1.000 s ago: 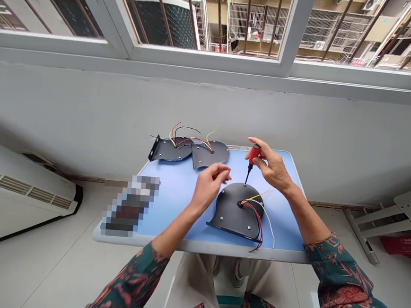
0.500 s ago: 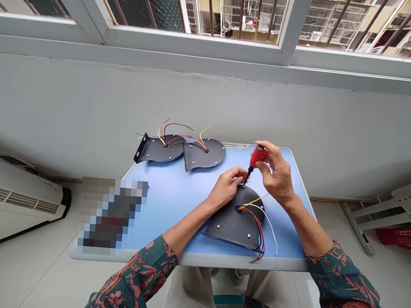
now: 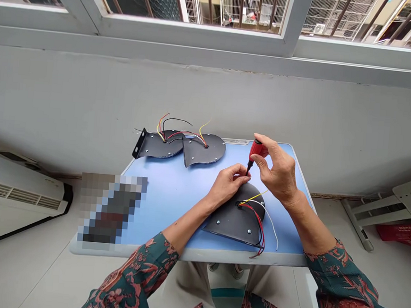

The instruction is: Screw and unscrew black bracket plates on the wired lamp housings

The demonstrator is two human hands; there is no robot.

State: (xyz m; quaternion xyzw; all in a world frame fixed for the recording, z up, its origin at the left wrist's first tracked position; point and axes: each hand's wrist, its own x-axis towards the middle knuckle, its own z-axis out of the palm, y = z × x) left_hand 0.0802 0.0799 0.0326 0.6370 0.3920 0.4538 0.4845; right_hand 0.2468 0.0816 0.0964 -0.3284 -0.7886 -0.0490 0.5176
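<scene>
A dark, rounded metal plate [image 3: 234, 220] with yellow, white, red and black wires and several screws lies near the table's front edge. My right hand [image 3: 273, 166] is closed round the red handle of a screwdriver [image 3: 256, 151], which points down, slightly tilted. At the plate's far edge my left hand [image 3: 228, 184] pinches with thumb and fingertips around the screwdriver's lower shaft. The tip and anything small between those fingers are hidden.
Two similar wired plates, one with a slotted bracket [image 3: 156, 146] and one beside it [image 3: 205, 151], lie at the back of the blue table [image 3: 167, 193]. A pixelated dark object [image 3: 113, 211] is at the left. Behind stands a wall [image 3: 88, 102] below windows.
My left fingertips have come up around the screwdriver's shaft, and its tip, seen earlier at a screw on the plate's edge, is now hidden. The view has tilted slightly.
</scene>
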